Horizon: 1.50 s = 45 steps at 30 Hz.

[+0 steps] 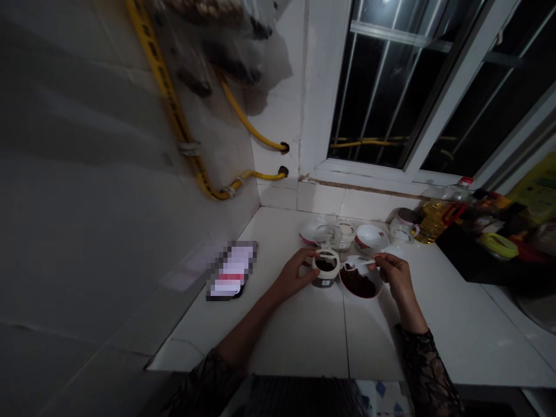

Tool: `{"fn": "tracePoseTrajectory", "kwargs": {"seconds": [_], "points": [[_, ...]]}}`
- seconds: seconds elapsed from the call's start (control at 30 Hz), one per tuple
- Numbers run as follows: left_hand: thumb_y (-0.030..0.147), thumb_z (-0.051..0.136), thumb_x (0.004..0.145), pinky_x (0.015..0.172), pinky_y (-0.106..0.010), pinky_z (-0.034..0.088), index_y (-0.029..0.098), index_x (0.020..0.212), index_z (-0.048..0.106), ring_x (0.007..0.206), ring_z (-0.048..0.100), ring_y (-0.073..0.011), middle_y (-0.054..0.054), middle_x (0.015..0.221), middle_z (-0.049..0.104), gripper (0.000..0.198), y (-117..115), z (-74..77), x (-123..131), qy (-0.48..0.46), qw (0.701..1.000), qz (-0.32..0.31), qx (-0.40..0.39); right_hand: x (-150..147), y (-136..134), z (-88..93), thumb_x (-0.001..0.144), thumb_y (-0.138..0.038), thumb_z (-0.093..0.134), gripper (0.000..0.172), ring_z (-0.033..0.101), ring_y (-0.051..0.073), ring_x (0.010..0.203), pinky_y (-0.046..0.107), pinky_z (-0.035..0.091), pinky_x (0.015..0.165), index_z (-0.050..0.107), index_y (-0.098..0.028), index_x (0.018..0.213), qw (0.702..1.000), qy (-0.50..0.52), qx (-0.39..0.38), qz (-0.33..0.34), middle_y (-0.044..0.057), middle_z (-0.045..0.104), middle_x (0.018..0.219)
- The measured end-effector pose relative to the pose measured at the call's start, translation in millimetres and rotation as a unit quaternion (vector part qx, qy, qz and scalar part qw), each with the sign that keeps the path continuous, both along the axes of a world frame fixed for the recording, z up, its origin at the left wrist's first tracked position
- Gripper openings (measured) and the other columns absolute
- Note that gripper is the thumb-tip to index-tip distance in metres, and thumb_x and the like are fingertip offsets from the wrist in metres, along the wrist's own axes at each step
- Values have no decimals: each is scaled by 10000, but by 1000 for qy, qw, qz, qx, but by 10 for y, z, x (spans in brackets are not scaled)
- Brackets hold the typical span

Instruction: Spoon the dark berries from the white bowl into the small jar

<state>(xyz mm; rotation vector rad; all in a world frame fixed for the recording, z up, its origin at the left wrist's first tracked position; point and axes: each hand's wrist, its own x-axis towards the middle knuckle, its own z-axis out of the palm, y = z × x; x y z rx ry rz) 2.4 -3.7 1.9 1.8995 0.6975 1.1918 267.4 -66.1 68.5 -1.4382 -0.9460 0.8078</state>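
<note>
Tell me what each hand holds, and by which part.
The right hand pinches a white spoon by its handle end; the left hand holds a jar by its side, near the rim.

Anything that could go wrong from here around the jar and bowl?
1. Spill: the right hand pinches the white spoon over the front bowl; a jerk might flick dark contents onto the counter.
2. Tip: the left hand holds the open jar from one side; a slip might tip it.
3. Knock: the rear bowl sits close behind, so reaching too far could bump it.
</note>
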Motion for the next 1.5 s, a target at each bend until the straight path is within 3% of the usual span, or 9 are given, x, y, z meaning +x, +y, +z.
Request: {"fn": "tracePoseTrajectory", "kwargs": {"seconds": [0.17,0.23,0.37,0.5,0.6,0.77,1.03,1.3,1.5], "points": [[359,664,850,850,-332,540,219,1132,609,1165,590,-252,-108,1242,617,320,-5,9,1,-3,1000,-4,-7,-212,-14,-58,710,-512,659,360,375,86,367,236,305,362,685,-172,824,994,-67,85,-27,32,705,619],[365,663,852,848,-327,539,220,1131,607,1161,592,-250,-107,1238,618,320,-2,4,1,-4,1000,-3,-5,-312,-37,-96,816,-491,582,334,502,124,430,259,419,424,696,-183,872,980,-148,128,-21,44,729,683],[329,651,859,859,-328,533,213,1135,592,1165,591,-248,-109,1228,617,305,9,-12,1,-6,1000,-9,8,-389,-92,-154,915,-356,491,272,723,214,823,333,573,756,727,-221,909,903,-356,229,74,78,774,906],[326,647,859,859,-332,529,210,1152,579,1169,584,-249,-116,1250,599,322,12,-21,-6,2,1000,-8,5,-305,-126,-156,943,-272,470,260,732,195,804,307,582,733,724,-217,939,855,-424,287,80,72,777,910],[324,653,856,860,-329,530,214,1161,581,1194,568,-253,-118,1277,584,333,13,-30,-9,5,1000,-7,0,-181,-127,-136,940,-282,504,217,700,169,659,270,557,645,708,-206,925,874,-401,275,12,48,763,788],[332,663,851,857,-328,539,219,1149,601,1189,574,-251,-109,1268,594,324,15,-43,-6,2,1000,-1,4,111,-62,-138,905,-381,489,277,676,186,604,278,522,607,697,-198,906,910,-391,135,-29,35,735,689],[348,659,856,846,-321,541,212,1149,607,1174,587,-248,-111,1249,614,327,12,-30,-2,-3,1000,-4,9,177,-11,-184,850,-312,475,279,712,223,716,298,482,671,726,-229,940,882,-471,5,-1,46,760,740],[306,659,852,856,-328,538,215,1147,591,1204,575,-253,-119,1282,598,316,28,-68,0,-7,1000,-3,13,95,50,-215,751,-496,563,351,649,196,604,286,454,602,727,-191,809,963,-260,-17,64,47,726,635],[305,637,865,869,-343,533,215,1161,572,1189,583,-249,-119,1278,594,317,14,-36,-11,7,1000,-4,16,147,52,-170,642,-510,648,363,577,179,559,279,394,555,719,-172,753,984,-162,-40,64,35,693,572]]}}
